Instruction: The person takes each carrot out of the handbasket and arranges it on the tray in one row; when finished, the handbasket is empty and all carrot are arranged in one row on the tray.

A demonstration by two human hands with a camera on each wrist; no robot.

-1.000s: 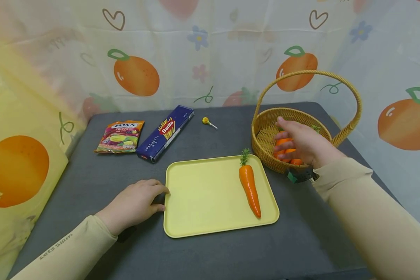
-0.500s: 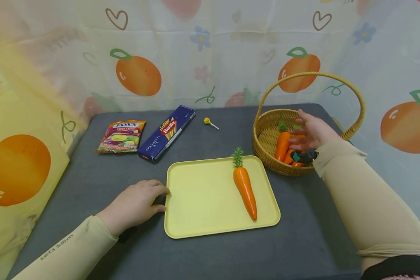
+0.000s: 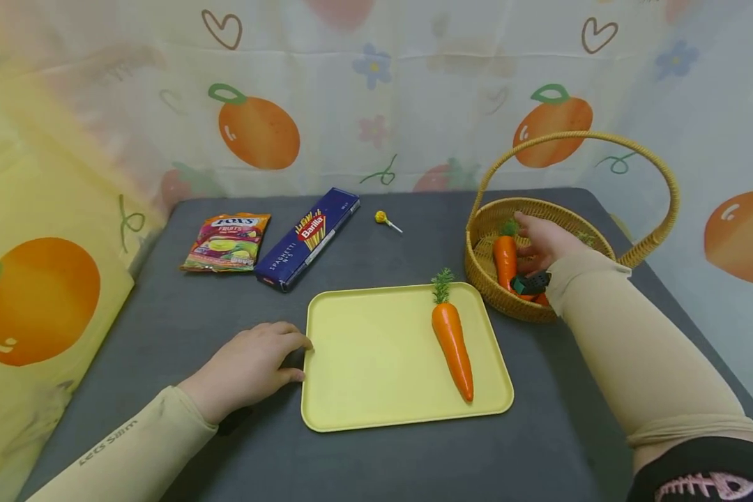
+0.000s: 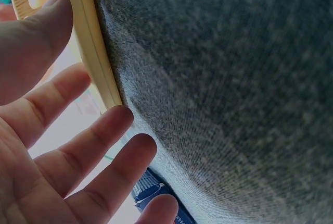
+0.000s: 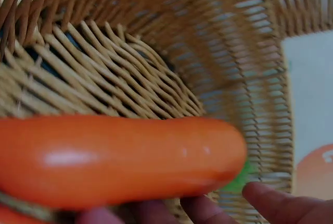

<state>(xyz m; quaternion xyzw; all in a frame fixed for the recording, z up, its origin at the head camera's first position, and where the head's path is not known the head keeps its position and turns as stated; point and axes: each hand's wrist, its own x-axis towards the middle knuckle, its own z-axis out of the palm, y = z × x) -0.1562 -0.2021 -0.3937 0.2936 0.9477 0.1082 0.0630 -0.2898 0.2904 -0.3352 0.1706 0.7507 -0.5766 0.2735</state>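
My left hand (image 3: 251,362) rests at the left edge of a yellow tray (image 3: 376,362), fingertips right at the rim. Its fingers are loosely spread beside the tray edge (image 4: 96,52) in the left wrist view. An orange toy carrot (image 3: 453,348) with a green top lies on the tray's right side. My right hand (image 3: 549,240) is inside a wicker basket (image 3: 475,268), beside another carrot (image 3: 505,258). Close up in the right wrist view, that carrot (image 5: 125,156) hides parts of the fingers behind it; the thumb (image 5: 276,203) extends near its green top. More carrots lie partly hidden underneath.
A candy bag (image 3: 228,242) and a blue spaghetti box (image 3: 307,238) lie at the back left. Near the table's back edge is a yellow lollipop (image 3: 381,217). The basket's tall handle (image 3: 671,202) arches over my right hand. A fruit-print curtain (image 3: 414,90) hangs behind.
My right hand has gone lower into the basket, its fingers now beside a carrot, which has shifted slightly left. My left hand stays at the tray's edge. The head view has turned slightly.
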